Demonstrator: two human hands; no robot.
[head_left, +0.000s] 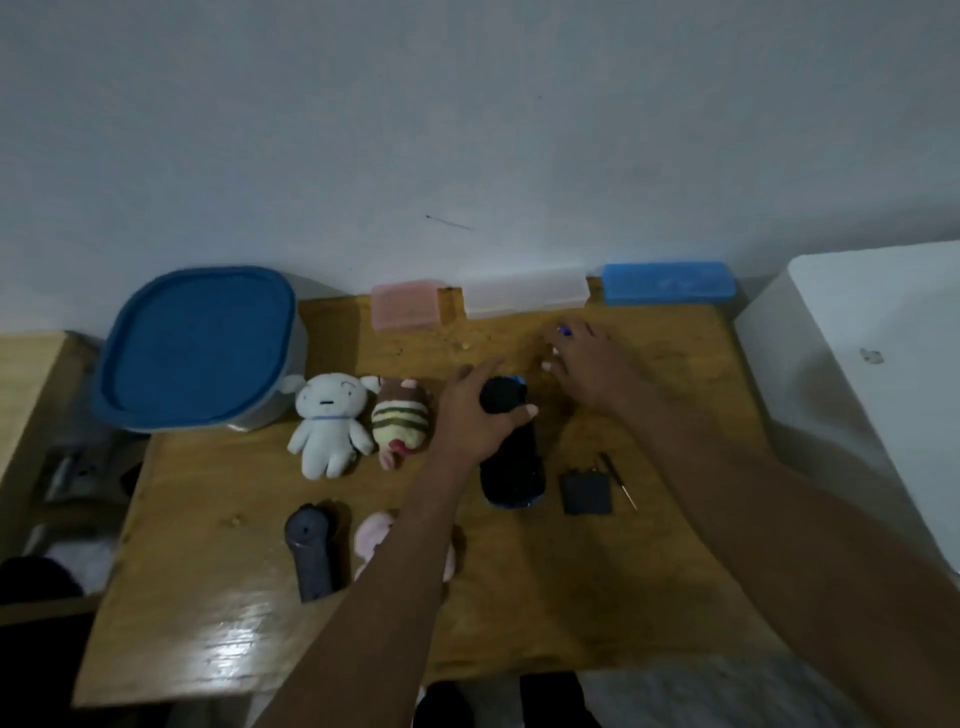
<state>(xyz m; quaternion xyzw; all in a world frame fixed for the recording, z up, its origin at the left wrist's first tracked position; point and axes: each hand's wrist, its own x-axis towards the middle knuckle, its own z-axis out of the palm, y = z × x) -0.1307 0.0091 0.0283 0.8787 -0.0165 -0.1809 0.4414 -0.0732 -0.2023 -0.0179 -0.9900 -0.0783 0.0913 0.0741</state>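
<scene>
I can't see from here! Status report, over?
Left hand grips black cylinder. Right hand blurred by small blue bit, hold unclear. Striped plush close beside.

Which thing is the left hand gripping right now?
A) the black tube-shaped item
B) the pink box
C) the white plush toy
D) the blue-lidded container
A: the left hand has its fingers and thumb curled round the upper end of the black tube-shaped item, which lies on the wooden table.
</scene>
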